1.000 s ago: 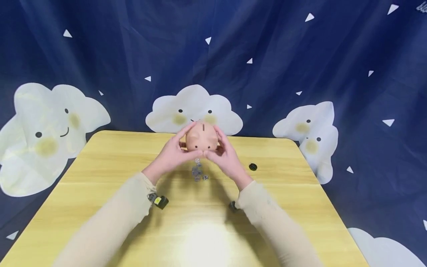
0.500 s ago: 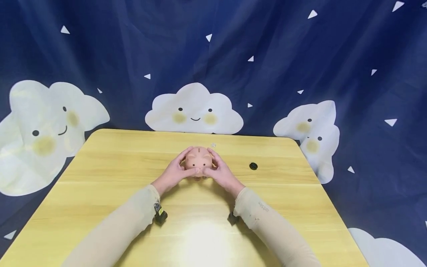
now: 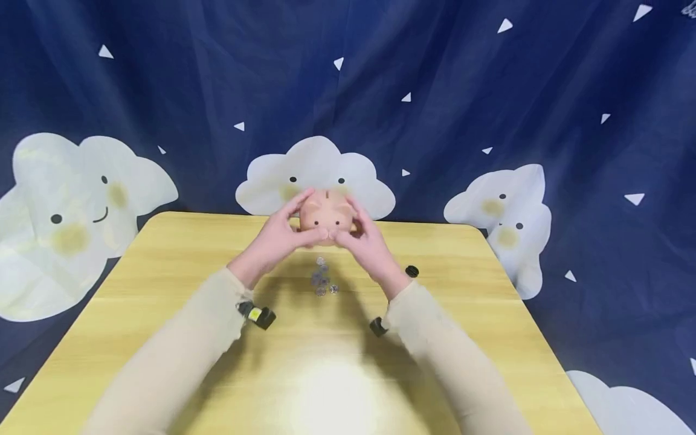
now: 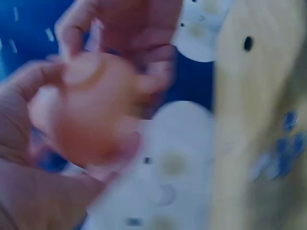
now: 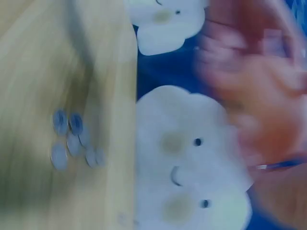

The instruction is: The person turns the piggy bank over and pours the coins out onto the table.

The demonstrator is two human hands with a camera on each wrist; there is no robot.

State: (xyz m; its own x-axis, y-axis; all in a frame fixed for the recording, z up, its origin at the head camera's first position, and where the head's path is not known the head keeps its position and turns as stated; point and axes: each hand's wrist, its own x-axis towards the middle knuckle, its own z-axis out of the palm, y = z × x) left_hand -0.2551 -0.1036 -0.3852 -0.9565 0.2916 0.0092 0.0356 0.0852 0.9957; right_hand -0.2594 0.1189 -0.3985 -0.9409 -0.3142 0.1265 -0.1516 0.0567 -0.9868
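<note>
A pink piggy bank (image 3: 327, 211) is held up over the far part of the table, its face towards me and the slot on top. My left hand (image 3: 280, 232) grips its left side and my right hand (image 3: 370, 241) its right side, the thumbs meeting below its snout. Both wrist views show the piggy bank (image 4: 96, 105) blurred, with fingers around it. Beneath it, several silver coins (image 3: 321, 279) lie in a loose cluster on the wood; the right wrist view shows these coins (image 5: 59, 156) too.
A small round black plug (image 3: 412, 271) lies on the pale wooden table (image 3: 462, 338), right of the coins. Behind the table's far edge hangs a dark blue curtain (image 3: 217, 72) with smiling clouds and white triangles.
Both hands lower the piggy bank close to the table over the coins, then raise it again. The bank now stands slightly higher than a second ago; the coins show again beneath it.
</note>
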